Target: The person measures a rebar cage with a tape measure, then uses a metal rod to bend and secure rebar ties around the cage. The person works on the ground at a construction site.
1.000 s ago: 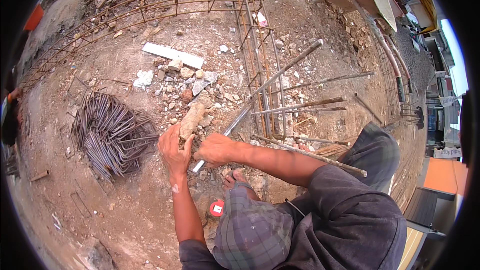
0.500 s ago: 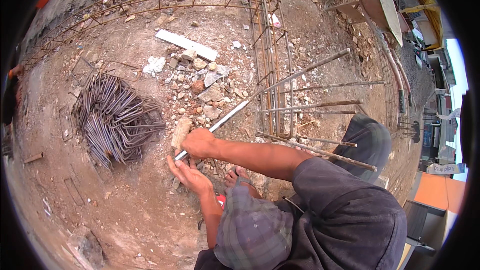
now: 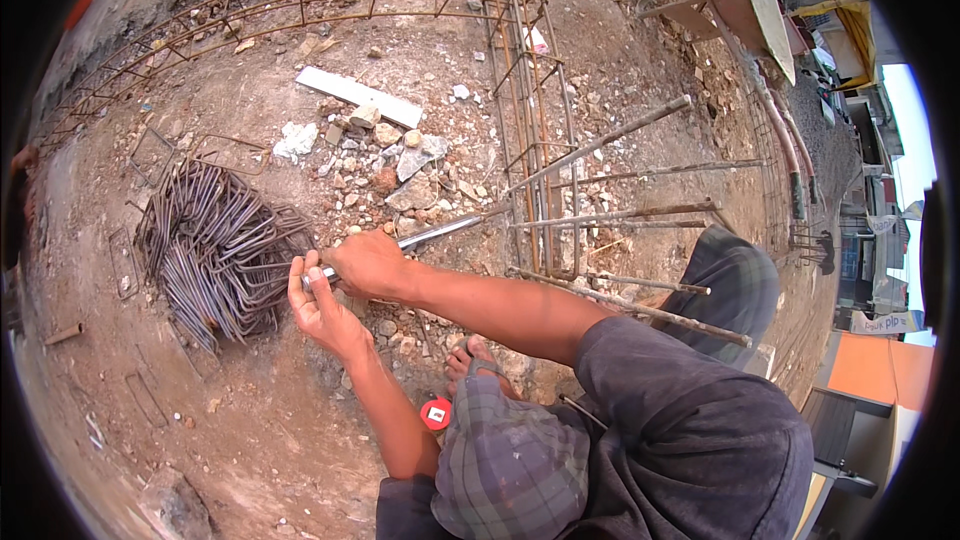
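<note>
A long silver metal bar (image 3: 440, 232) slants from my hands up to the right, its far end near the rusty rods. My right hand (image 3: 368, 265) is wrapped round its lower part. Just to the left, my left hand (image 3: 332, 318) has its thumb and fingers round the bar's near end. Right behind my hands lies a pile of bent steel stirrups (image 3: 215, 250). Broken stones (image 3: 415, 190) and a white board (image 3: 360, 97) lie beyond the bar.
Rusty rebar cages (image 3: 540, 70) run across the back and down the middle. Several steel rods (image 3: 620, 212) stick out to my right. A wheelbarrow (image 3: 745, 10) stands far right. A red round object (image 3: 436, 414) lies by my leg, near my foot (image 3: 478, 360).
Both hands have moved left toward the stirrup pile, and the bar lies at a flatter slant. My left fingers have closed on its end. The pale block by my right hand no longer shows.
</note>
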Tool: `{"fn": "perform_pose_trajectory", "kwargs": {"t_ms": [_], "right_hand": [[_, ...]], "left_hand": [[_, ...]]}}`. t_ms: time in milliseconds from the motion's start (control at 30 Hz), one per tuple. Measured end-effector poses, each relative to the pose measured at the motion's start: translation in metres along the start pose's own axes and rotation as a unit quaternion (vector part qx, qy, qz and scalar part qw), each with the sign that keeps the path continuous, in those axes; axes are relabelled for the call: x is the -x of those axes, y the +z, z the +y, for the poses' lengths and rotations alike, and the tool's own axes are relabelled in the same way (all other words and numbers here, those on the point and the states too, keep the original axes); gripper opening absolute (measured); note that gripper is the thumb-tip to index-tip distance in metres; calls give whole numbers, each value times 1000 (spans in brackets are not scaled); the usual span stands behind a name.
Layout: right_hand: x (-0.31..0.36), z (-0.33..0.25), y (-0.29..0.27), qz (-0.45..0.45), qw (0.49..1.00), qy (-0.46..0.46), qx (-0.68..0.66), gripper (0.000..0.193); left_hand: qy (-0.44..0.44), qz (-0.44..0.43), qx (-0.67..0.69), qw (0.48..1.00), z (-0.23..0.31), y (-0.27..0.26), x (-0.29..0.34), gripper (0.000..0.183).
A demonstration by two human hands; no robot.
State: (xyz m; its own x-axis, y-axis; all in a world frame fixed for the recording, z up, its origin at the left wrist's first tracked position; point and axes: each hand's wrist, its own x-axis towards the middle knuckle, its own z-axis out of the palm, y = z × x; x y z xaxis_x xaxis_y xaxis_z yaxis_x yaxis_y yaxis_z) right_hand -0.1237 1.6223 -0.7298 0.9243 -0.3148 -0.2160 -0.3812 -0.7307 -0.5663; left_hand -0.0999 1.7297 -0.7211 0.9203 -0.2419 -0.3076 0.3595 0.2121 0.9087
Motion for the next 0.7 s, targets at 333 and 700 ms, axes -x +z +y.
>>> {"fn": "perform_pose_trajectory", "kwargs": {"t_ms": [333, 700], "right_hand": [[-38, 39, -1, -12, 998, 63, 27, 20], [-40, 55, 5, -88, 994, 36, 47, 20]], "left_hand": [[-2, -6, -36, 999, -40, 22, -51, 40], [-25, 23, -57, 998, -63, 3, -48, 38]]}}
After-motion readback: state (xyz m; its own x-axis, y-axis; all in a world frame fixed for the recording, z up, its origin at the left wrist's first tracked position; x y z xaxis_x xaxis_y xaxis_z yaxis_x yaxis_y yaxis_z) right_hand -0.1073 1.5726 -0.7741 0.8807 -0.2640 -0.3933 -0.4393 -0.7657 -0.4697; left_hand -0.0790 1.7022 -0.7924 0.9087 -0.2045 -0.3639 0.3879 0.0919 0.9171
